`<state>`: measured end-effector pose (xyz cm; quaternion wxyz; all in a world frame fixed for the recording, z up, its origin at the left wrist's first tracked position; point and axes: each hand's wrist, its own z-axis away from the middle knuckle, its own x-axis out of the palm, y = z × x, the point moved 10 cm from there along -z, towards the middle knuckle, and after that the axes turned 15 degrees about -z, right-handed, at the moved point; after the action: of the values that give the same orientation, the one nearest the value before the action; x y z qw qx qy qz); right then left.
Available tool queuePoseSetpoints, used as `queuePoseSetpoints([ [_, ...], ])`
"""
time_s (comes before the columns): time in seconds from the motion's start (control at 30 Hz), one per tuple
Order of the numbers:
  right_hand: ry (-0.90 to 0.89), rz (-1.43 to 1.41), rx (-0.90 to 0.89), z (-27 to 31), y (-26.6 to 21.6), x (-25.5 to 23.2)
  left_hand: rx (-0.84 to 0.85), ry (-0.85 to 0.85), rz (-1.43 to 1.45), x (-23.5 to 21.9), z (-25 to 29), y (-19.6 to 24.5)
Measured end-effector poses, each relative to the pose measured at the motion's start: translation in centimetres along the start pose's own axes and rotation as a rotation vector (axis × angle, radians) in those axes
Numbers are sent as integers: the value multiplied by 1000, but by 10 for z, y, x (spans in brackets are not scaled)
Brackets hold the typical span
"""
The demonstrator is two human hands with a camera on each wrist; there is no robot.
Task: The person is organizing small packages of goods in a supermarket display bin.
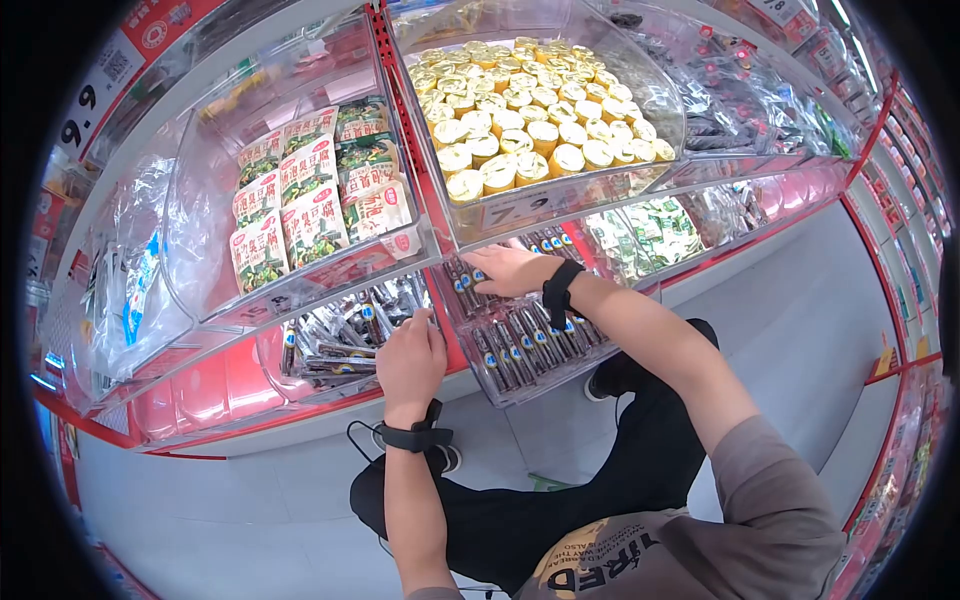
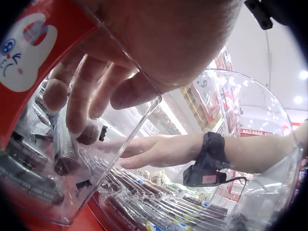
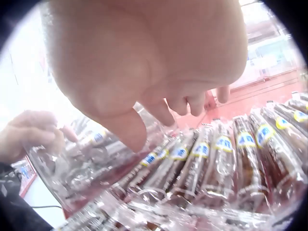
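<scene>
My left hand (image 1: pixel 412 360) is over the near edge of a clear bin of loose dark wrapped sticks (image 1: pixel 370 312). In the left wrist view, the fingers of this hand (image 2: pixel 91 82) hang bent and spread behind the clear wall, close against a wrapped stick (image 2: pixel 65 149); no firm grip shows. My right hand (image 1: pixel 515 272) reaches palm down over the back of a neighbouring bin, where dark sticks with blue and yellow labels (image 1: pixel 525 345) lie in rows. From the right wrist, this hand (image 3: pixel 154 62) shows relaxed fingers above the sticks (image 3: pixel 224 154), partly hiding those behind.
Above are clear bins with yellow-wrapped rolls (image 1: pixel 520 120) and printed white packets (image 1: pixel 305 195). Green-and-white packets (image 1: pixel 655 235) lie to the right. Red shelf edging (image 1: pixel 690 277) runs below the bins. My bent legs (image 1: pixel 520 510) are close in front, over a grey floor (image 1: pixel 270 510).
</scene>
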<state>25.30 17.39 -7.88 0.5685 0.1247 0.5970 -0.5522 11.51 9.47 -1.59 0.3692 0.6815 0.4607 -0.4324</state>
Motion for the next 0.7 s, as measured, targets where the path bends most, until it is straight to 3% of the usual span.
queuePoseSetpoints([
  [0.03, 140, -4, -99, 1, -1, -8, -4, 3, 1, 0, 0, 0],
  [0.13, -18, -201, 31, 18, -21, -23, -15, 12, 8, -1, 1, 0],
  [0.17, 61, -210, -134, 14, -23, -21, -16, 13, 9, -1, 1, -1],
  [0.27, -357, -486, -29, 16, -19, 36, -14, 15, 4, 0, 1, -1],
  [0.3, -417, -462, -102, 19, -28, 47, -14, 16, -1, 0, 1, -1],
  [0.4, -423, -380, 22, 18, -19, 63, -1, 7, 13, 1, 2, -1],
  [0.53, -421, -296, -72, 17, -23, 60, -6, 17, 23, -2, 1, -1],
  [0.63, -456, -418, 15, 21, -21, 69, -4, 31, 35, -2, 3, -1],
  [0.7, -379, -260, -77, 22, -27, 70, -11, 24, 40, 0, 2, -2],
])
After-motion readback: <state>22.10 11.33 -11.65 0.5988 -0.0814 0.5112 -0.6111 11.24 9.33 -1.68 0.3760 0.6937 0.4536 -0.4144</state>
